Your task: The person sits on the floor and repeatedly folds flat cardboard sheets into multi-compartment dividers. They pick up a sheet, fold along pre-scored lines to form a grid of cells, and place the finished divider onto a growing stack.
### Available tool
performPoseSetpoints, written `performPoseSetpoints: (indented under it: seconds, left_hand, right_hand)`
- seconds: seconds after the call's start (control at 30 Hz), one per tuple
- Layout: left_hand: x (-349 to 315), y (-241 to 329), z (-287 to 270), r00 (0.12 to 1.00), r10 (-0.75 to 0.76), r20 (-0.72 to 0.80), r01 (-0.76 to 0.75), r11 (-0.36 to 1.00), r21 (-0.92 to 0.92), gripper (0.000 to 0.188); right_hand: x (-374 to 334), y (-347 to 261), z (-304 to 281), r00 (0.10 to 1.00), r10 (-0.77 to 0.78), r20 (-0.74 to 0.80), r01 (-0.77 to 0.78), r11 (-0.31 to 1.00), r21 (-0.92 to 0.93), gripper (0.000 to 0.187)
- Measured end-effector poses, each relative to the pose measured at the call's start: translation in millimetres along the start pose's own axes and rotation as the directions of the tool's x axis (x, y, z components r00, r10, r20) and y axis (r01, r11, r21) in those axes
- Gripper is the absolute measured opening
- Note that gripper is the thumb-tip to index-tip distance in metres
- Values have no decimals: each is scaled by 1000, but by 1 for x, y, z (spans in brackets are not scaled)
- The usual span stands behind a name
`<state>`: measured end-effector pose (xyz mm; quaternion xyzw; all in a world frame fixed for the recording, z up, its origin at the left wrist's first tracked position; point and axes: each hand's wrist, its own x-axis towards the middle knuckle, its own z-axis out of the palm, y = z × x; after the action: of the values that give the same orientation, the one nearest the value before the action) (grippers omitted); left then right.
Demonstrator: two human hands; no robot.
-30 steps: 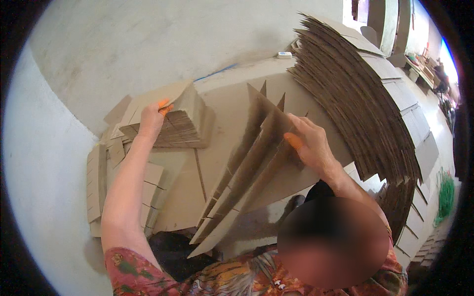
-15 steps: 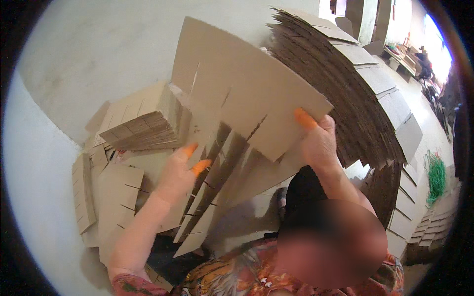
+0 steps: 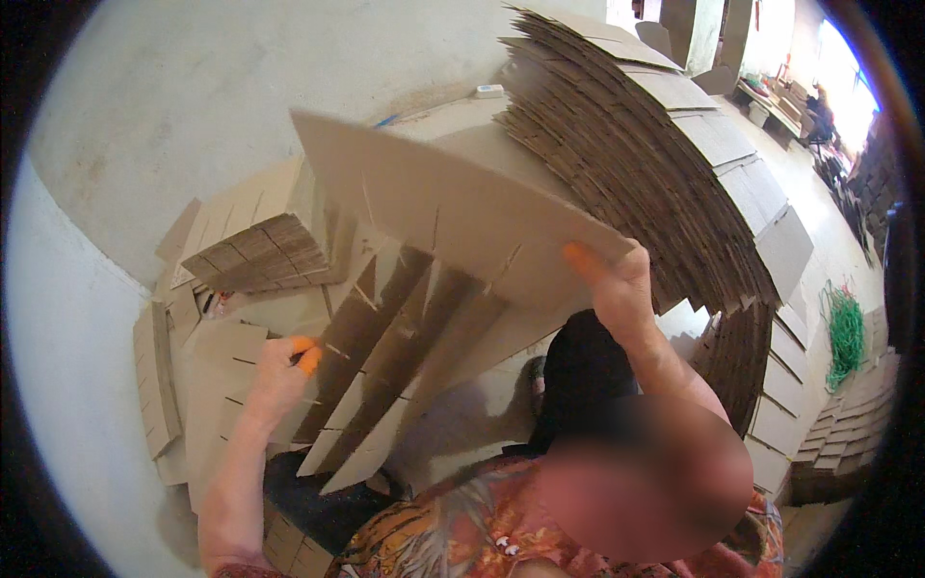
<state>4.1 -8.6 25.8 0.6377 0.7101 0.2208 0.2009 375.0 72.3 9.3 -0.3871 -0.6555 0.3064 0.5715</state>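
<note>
My right hand [image 3: 621,289] grips the right end of a wide slotted cardboard sheet [image 3: 462,202], an orange finger cover lying on its face. Under that sheet, several slotted cardboard strips [image 3: 385,395] stand crosswise at its slots, fanned toward me. At the leftmost of them, my left hand [image 3: 277,378] is closed in a pinch on the strip's edge, with orange covers on its fingers. How far the strips sit inside the sheet's slots is partly hidden.
A thick stack of slotted cardboard [image 3: 255,236] stands at left, with flat slotted pieces [image 3: 217,385] nearer me. A long curved row of dark-edged cardboard [image 3: 626,164] runs along the right. Green twine [image 3: 845,342] lies farther right. A pale wall [image 3: 193,106] bounds the far left.
My left hand has moved left and slightly nearer me, and the strips have spread apart. The wide sheet has tilted lower, its far corner shifting left and down; my right hand still holds it.
</note>
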Motion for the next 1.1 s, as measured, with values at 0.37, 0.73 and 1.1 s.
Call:
performPoseSetpoints:
  seconds: [0.37, 0.73, 1.1]
  left_hand:
    - [2, -6, 2, 999, -9, -42, 7, 999, -41, 18]
    - [20, 31, 21, 896, 399, -194, -360, 909, 211, 28]
    - [55, 77, 82, 956, 294, 18, -284, 904, 320, 18]
  right_hand:
    - [-20, 40, 20, 999, 10, 52, -13, 998, 62, 14]
    - [-36, 60, 24, 994, 30, 103, -31, 999, 11, 13]
    - [-37, 34, 3, 985, 56, 160, -38, 993, -113, 13]
